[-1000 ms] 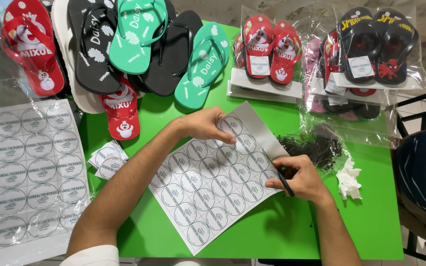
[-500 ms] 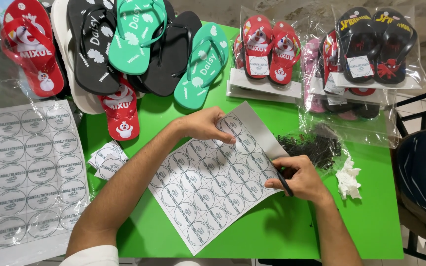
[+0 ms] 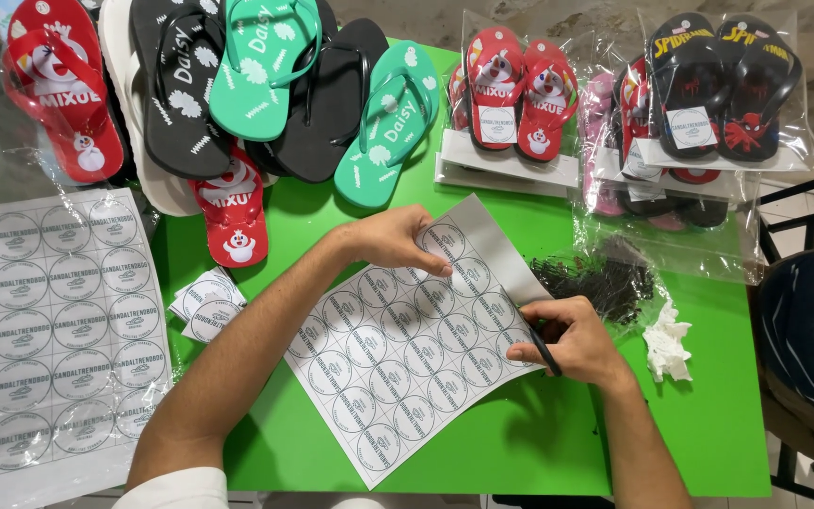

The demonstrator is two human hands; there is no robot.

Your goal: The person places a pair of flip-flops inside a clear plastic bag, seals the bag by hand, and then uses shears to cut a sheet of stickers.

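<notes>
Sticker sheet [image 3: 407, 349], white and covered in rows of round printed labels, is lying at a slant in the middle of the green desk [image 3: 708, 415]. The left hand [image 3: 393, 238] is pinching the sheet's upper edge between thumb and fingertips, while the right hand [image 3: 572, 339] is closing on a thin dark tool [image 3: 544, 351] at the sheet's right edge; it looks like a small blade or pen, though the view is too coarse to say which. Working well here means the left hand keeping the paper flat and taut while the tool is travelling along the label edges, with fingertips staying clear of the tip.

Just left of the sheet, a few loose cut labels [image 3: 204, 303] are lying on the desk, and farther left a second label sheet [image 3: 44, 330] is sitting under clear film. Beyond the sheet's top corner, clear bags are holding paired sandals: a red pair [image 3: 515, 94] and a black pair [image 3: 723, 85]. Unbagged flip-flops [image 3: 256, 75] are piling up beyond the sheet to the left.
</notes>
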